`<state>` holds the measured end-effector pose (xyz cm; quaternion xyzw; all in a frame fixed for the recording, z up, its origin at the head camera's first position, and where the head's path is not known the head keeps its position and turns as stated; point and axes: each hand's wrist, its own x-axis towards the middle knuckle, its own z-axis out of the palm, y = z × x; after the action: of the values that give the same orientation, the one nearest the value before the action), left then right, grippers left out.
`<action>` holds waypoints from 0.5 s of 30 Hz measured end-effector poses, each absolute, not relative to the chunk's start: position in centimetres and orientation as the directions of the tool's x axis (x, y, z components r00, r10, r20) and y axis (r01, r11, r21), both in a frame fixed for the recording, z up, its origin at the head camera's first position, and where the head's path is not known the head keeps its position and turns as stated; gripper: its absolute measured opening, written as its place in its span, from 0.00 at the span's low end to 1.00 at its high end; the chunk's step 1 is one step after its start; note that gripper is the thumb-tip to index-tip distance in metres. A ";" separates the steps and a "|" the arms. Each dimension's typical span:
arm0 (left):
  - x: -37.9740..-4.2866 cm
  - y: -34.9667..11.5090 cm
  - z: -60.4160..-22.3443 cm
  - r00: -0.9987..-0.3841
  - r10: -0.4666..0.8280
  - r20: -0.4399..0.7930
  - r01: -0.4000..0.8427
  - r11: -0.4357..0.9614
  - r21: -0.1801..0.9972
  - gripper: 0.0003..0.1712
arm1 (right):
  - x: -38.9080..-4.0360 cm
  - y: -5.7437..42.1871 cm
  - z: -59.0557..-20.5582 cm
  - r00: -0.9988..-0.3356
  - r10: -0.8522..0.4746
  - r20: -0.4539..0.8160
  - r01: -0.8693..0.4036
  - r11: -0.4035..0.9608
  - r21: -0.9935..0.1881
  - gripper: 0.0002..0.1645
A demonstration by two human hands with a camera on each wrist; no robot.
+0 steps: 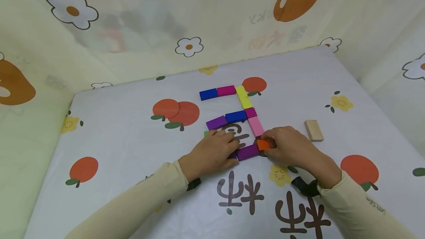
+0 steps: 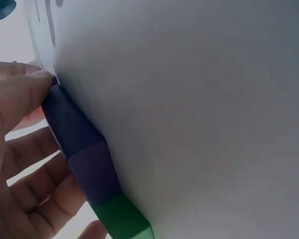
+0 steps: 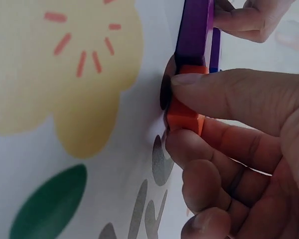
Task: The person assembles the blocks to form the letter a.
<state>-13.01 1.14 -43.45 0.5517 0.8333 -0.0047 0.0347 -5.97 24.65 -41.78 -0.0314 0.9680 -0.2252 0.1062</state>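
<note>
Right hand: thumb and bent fingers pinch a smooth orange rectangular block; right-wrist view shows its end touching a long purple rectangular block. Left-wrist view reveals, left of the orange block, a dark-blue rectangular block between left hand thumb and fingers. Head view only: bare wooden block, right of the orange block. White fruit-printed cloth beneath it; cream patterned fabric wall beyond.
</note>
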 end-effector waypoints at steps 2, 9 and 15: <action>-13.0 1.1 -43.4 -0.387 0.920 -0.058 0.920 0.389 0.039 0.27 | -5.9 24.6 -41.8 -0.977 -0.104 -0.184 -0.011 0.894 -0.449 0.20; -12.8 1.0 -43.5 -0.385 0.921 -0.066 0.918 0.389 0.076 0.27 | -5.8 24.5 -41.9 -0.982 -0.086 -0.165 0.000 0.888 -0.459 0.20; -12.8 1.0 -43.4 -0.379 0.923 -0.061 0.921 0.383 0.073 0.26 | -5.8 24.4 -41.9 -0.984 -0.064 -0.163 0.018 0.888 -0.460 0.22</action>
<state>-12.78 0.96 -43.41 0.5553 0.8303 0.0134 0.0455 -5.79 24.39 -41.93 -0.0119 0.9676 -0.2364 0.0873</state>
